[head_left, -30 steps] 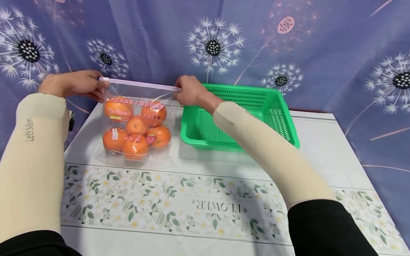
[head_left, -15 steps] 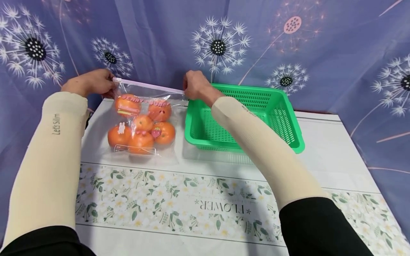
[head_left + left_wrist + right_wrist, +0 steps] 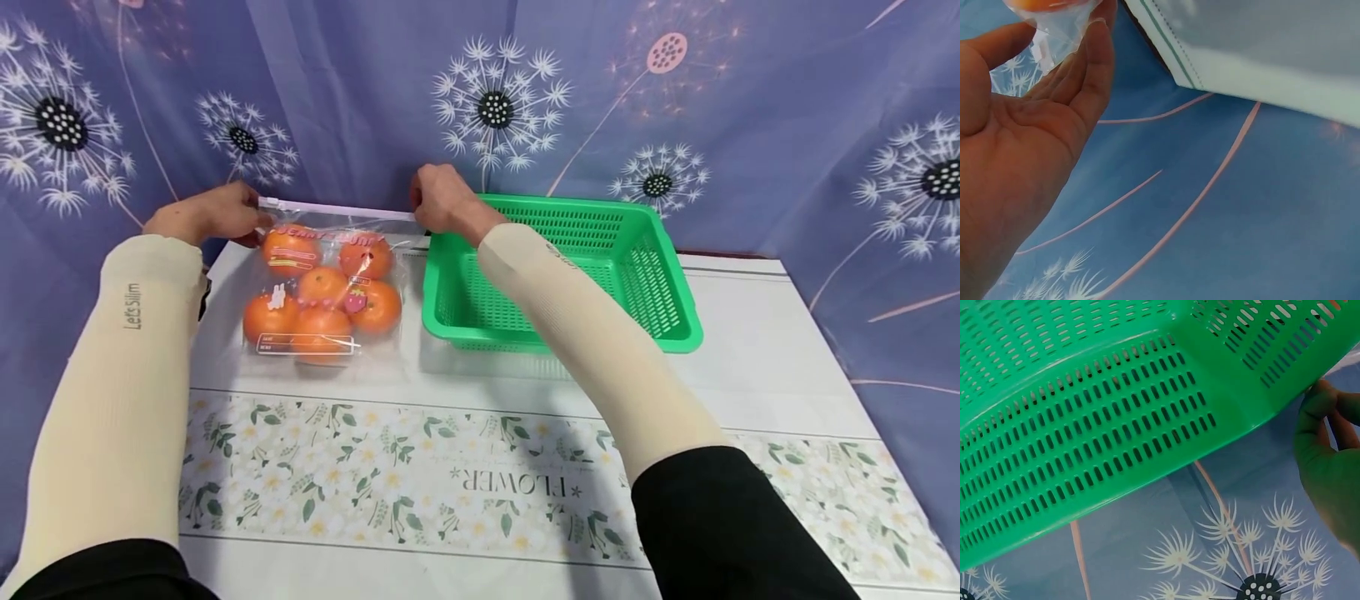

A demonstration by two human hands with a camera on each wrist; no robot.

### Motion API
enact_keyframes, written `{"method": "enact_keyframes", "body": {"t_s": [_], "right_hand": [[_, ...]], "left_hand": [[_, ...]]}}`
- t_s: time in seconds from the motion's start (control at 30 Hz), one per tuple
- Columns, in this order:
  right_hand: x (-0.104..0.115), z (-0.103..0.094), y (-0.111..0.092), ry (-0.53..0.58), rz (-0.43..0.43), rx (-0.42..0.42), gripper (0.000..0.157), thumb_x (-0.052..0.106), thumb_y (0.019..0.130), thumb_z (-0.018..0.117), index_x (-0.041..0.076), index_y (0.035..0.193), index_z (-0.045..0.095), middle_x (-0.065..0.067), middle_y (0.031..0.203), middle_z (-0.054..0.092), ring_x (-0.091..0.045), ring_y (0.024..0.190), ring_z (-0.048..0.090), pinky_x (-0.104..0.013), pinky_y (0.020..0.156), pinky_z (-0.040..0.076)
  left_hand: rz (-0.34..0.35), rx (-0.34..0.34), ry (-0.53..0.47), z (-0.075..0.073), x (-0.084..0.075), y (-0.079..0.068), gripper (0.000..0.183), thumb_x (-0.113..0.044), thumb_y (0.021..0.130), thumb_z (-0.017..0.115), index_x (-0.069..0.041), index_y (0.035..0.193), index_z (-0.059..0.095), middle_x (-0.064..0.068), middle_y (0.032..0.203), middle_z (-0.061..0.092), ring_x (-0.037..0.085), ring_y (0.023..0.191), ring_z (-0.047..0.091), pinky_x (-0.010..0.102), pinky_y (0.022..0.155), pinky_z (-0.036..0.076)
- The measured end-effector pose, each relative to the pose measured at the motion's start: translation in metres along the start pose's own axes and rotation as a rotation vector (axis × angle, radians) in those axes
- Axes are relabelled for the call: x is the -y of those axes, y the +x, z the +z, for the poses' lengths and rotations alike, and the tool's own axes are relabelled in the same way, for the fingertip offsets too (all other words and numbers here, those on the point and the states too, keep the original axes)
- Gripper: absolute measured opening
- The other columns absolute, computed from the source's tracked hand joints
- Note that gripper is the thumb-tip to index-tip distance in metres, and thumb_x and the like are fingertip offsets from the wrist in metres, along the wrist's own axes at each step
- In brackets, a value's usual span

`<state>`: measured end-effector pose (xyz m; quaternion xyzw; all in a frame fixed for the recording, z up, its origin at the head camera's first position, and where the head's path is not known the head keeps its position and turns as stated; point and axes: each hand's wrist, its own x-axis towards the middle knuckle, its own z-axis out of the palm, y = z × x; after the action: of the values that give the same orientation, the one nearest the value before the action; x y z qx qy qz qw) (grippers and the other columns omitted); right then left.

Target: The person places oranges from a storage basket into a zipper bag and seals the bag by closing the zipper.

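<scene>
A clear zip bag [image 3: 330,304] with pink print holds several oranges [image 3: 322,286] and lies on the table, its top raised at the back. Across its mouth runs a pale pink zip strip [image 3: 345,210], with a slider [image 3: 268,202] near the left end. My left hand [image 3: 213,212] holds the top left corner. In the left wrist view, thumb and fingers of that hand [image 3: 1035,144] are around crumpled clear plastic below an orange. At the strip's right end, my right hand [image 3: 445,200] grips the bag, fingertips partly hidden; the right wrist view shows this hand [image 3: 1332,456] beside the basket's rim.
A green slotted basket [image 3: 491,321] stands right of the bag, under my right forearm. The white table [image 3: 765,358] carries a floral band [image 3: 480,492]. Behind it hangs a blue curtain [image 3: 360,92] with dandelion prints.
My left hand has moved a little right and down with its corner of the bag. The zip strip sits lower, and the bag's top is flatter. The right hand stays at its end.
</scene>
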<state>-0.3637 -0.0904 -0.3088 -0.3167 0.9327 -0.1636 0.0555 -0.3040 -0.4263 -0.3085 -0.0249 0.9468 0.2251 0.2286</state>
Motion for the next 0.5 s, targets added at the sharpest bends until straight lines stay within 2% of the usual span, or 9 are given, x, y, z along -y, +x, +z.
{"method": "enact_keyframes", "body": {"t_s": [0.1,0.3,0.4,0.5], "right_hand": [[-0.002,-0.001,-0.003,0.019,-0.004,0.003,0.023,0.003,0.094,0.054,0.008,0.104,0.075,-0.007,0.102,0.071,-0.023,0.095,0.063,-0.032,0.083,0.053],[-0.007,-0.001,-0.008,0.05,-0.028,-0.021,0.021,0.007,0.097,0.054,0.007,0.104,0.074,-0.007,0.099,0.07,-0.022,0.09,0.062,-0.031,0.079,0.05],[-0.009,0.0,-0.012,0.046,-0.054,-0.028,0.021,0.01,0.1,0.053,0.006,0.106,0.074,-0.007,0.098,0.069,-0.022,0.089,0.061,-0.032,0.079,0.049],[-0.012,0.0,-0.017,0.037,-0.079,-0.034,0.023,0.013,0.102,0.053,0.005,0.109,0.074,-0.007,0.096,0.068,-0.022,0.089,0.06,-0.033,0.081,0.049]], "left_hand": [[-0.007,0.006,-0.031,0.006,0.0,0.003,0.07,-0.027,0.111,0.045,0.023,0.153,0.02,0.037,0.13,0.053,0.048,0.117,0.059,0.067,0.112,0.042],[-0.015,0.022,-0.056,0.017,0.0,0.008,0.07,-0.026,0.111,0.047,0.021,0.155,0.019,0.038,0.136,0.051,0.046,0.119,0.06,0.065,0.113,0.043],[-0.016,0.044,-0.087,0.019,0.001,0.007,0.069,-0.024,0.111,0.047,0.019,0.156,0.017,0.04,0.144,0.045,0.05,0.125,0.057,0.064,0.114,0.043],[0.017,0.053,-0.074,0.018,0.001,0.005,0.067,-0.025,0.113,0.044,0.018,0.158,0.018,0.042,0.15,0.04,0.054,0.134,0.05,0.065,0.114,0.042]]}}
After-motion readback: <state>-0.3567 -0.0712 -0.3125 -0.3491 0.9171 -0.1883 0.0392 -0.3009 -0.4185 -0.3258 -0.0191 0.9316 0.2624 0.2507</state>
